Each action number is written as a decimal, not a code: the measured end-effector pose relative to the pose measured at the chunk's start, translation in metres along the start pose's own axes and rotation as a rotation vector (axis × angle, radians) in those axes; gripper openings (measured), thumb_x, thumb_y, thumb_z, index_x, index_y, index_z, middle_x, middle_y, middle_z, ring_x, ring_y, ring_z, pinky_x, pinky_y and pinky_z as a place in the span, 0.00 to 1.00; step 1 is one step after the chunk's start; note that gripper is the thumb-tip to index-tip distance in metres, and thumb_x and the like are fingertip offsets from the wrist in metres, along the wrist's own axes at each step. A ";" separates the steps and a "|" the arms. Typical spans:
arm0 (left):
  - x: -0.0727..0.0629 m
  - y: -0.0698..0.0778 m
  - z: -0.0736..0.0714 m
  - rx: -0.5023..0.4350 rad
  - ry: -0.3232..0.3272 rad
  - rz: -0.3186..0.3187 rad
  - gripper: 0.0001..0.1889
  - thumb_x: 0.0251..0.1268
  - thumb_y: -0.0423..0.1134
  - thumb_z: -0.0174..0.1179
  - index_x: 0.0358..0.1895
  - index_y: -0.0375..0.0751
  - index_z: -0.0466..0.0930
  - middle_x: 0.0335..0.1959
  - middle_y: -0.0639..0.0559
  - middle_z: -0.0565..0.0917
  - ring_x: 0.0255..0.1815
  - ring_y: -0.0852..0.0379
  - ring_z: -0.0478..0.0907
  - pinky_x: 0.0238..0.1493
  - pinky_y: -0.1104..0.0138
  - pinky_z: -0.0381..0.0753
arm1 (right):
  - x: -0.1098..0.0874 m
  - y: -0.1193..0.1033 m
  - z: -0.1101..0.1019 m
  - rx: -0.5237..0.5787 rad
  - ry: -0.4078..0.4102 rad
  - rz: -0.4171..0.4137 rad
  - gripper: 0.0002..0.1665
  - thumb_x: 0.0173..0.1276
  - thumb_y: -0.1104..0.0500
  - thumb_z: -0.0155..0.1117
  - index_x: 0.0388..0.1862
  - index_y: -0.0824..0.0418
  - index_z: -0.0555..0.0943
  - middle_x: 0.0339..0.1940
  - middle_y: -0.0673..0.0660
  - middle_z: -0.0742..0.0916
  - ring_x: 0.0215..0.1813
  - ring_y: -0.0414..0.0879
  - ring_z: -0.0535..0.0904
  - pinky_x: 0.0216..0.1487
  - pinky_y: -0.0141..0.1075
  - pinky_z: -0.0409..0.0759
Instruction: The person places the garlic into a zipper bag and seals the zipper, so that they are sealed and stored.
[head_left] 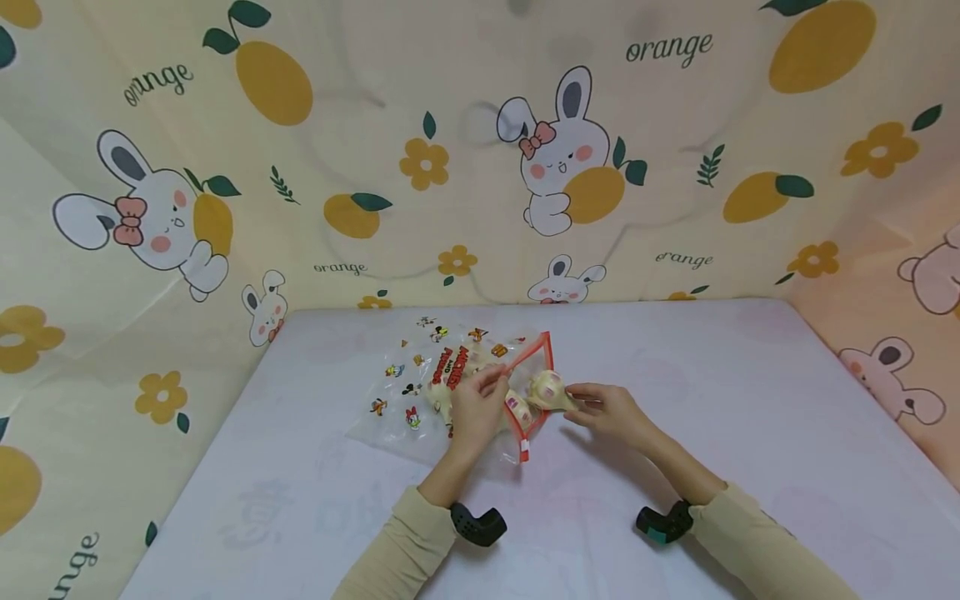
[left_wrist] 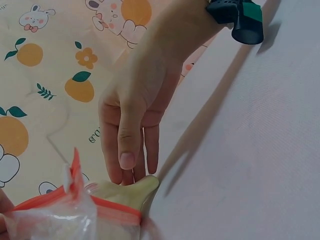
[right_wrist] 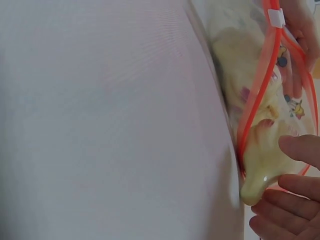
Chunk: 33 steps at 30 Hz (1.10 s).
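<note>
A clear zip bag [head_left: 405, 408] with a red zip edge and printed cartoon figures lies on the table, its mouth spread toward the right. My left hand [head_left: 476, 408] pinches the bag near its zip edge. Pale yellow pieces with pink marks show inside the bag, partly behind that hand. At the mouth, a pale yellow piece with a narrow, blunt end [right_wrist: 267, 160] sticks out past the red edge. My right hand [head_left: 611, 410] is beside this end, fingertips right at it. Its fingers [left_wrist: 152, 145] are nearly straight, and the thumb stands apart from them.
The table [head_left: 300, 500] has a white cover. A cloth wall [head_left: 465, 167] printed with rabbits and oranges rises behind it and at both sides. Each wrist wears a black camera mount [head_left: 480, 527], below the hand in the head view.
</note>
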<state>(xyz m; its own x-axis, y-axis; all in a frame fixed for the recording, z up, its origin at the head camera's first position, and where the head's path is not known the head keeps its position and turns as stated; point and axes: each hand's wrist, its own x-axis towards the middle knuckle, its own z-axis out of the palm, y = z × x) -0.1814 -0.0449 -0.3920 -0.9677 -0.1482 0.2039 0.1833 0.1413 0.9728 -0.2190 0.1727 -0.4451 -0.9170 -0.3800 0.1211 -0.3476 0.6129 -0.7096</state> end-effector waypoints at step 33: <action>0.001 -0.003 -0.001 -0.027 -0.020 -0.006 0.14 0.62 0.25 0.57 0.49 0.21 0.79 0.48 0.26 0.83 0.48 0.33 0.84 0.45 0.72 0.88 | 0.018 -0.023 0.020 0.060 -0.033 -0.042 0.23 0.61 0.62 0.68 0.52 0.74 0.80 0.47 0.69 0.87 0.51 0.61 0.83 0.52 0.45 0.87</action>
<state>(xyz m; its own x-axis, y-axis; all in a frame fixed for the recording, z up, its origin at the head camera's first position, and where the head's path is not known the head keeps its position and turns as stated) -0.1825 -0.0466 -0.3945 -0.9720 -0.1292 0.1963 0.1821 0.1136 0.9767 -0.2234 0.1377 -0.4401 -0.8947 -0.4276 0.1291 -0.3723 0.5540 -0.7446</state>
